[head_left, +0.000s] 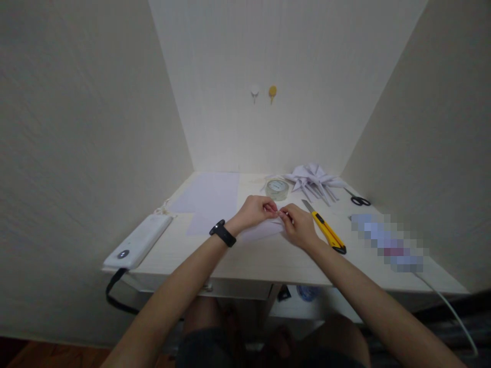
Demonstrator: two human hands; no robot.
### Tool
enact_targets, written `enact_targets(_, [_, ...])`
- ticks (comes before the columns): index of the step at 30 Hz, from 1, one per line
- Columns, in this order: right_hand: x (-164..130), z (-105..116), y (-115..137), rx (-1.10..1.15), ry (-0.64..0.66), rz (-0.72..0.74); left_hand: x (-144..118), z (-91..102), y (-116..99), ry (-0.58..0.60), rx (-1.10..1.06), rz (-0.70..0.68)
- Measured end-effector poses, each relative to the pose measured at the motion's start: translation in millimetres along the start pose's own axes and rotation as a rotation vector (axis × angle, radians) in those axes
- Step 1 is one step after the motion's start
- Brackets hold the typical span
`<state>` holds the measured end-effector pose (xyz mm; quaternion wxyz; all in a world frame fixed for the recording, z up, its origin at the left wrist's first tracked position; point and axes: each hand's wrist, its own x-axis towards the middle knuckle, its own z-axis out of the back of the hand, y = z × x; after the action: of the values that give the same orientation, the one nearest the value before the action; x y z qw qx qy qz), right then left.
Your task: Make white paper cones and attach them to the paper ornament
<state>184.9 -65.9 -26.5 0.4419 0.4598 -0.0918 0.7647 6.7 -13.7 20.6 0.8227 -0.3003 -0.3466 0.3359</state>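
My left hand (259, 209), with a black watch (223, 233) on the wrist, pinches with thumb and fingertips at a white piece of paper (264, 231) low over the desk. Close against it, my right hand (298, 224) pinches the same paper, so the fingertips of both hands meet. The exact fold between the fingers is too small to make out. Just beyond the hands lies a roll of clear tape (277, 189). A yellow utility knife (328, 229) with its blade out rests right of my right hand.
Folded paper spikes (314, 179) lie at the back right, near black scissors (360, 201). Flat paper sheets (215, 194) cover the left back of the white desk (245, 263). A white power bank (138, 241) with a black cable sits left; a blurred item (387, 243) lies right.
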Motion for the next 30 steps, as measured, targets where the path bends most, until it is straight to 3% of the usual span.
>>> enact_targets(3, [1,-1,-2,0.029,-0.027,-0.167,-4,-4.0,1,-0.079,0.09,0.012])
enact_targets(6, [4,-2,-11,0.123,-0.17,-0.403,-8,-8.8,7,-0.134,0.216,-0.011])
enact_targets(9, [5,-5,-22,0.312,-0.261,-0.608,-12,-15.2,15,-0.077,0.369,-0.148])
enact_targets(12, [4,-11,-28,0.536,-0.233,-0.753,-15,-21.4,20,-0.022,0.458,-0.259])
enact_targets(16, [1,-13,-23,0.589,-0.105,-0.737,-18,-21.5,18,0.001,0.407,-0.261])
enact_targets(20, [1,-10,-17,0.418,-0.035,-0.671,-19,-12.8,14,-0.039,0.383,-0.174])
enact_targets(24, [2,-6,-17,0.253,-0.038,-0.655,-24,-9.2,13,0.081,0.486,-0.189])
enact_targets(30, [3,-9,-13,0.528,-0.036,-0.698,-27,-14.4,17,0.154,0.555,-0.203])
